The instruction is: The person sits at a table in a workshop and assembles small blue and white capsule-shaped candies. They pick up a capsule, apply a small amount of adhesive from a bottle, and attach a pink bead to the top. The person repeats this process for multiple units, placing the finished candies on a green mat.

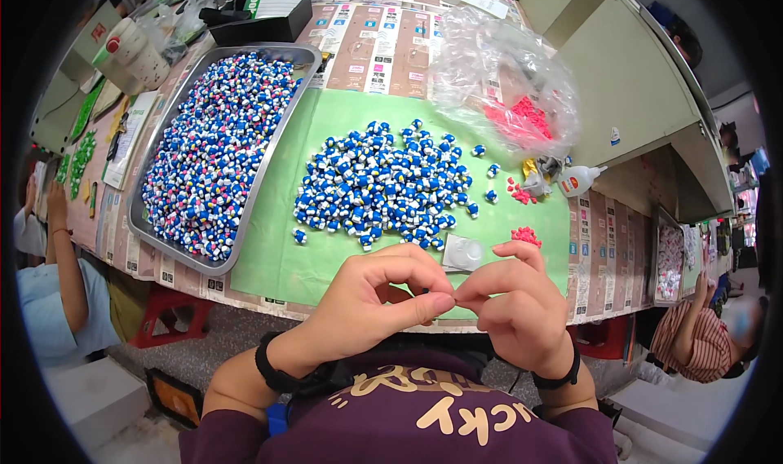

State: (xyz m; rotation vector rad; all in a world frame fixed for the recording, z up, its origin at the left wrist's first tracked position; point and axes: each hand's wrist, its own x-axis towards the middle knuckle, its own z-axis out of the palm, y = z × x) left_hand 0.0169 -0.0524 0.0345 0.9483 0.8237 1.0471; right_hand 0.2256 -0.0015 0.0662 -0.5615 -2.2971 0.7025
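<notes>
My left hand (pixel 379 294) and my right hand (pixel 524 302) meet at the near edge of a green mat (pixel 273 256). Both are closed, thumb and fingertips pinched together. A speck of dark blue shows between the left fingers, but what either hand holds is too small and covered to name. Just beyond them lies a heap of small blue-and-white figures (pixel 375 191). A small square plate with a round clear dish (pixel 465 254) rests close to the fingertips. Tiny pink pieces (pixel 526 236) sit in a little pile beyond my right hand.
A metal tray (pixel 238 256) full of similar figures stands at left. At right are a white squeeze bottle (pixel 577 180), crumpled foil (pixel 534 178) and a clear plastic bag (pixel 510 72) with pink pieces. A cabinet (pixel 636 81) borders the right side. Other people sit at both sides.
</notes>
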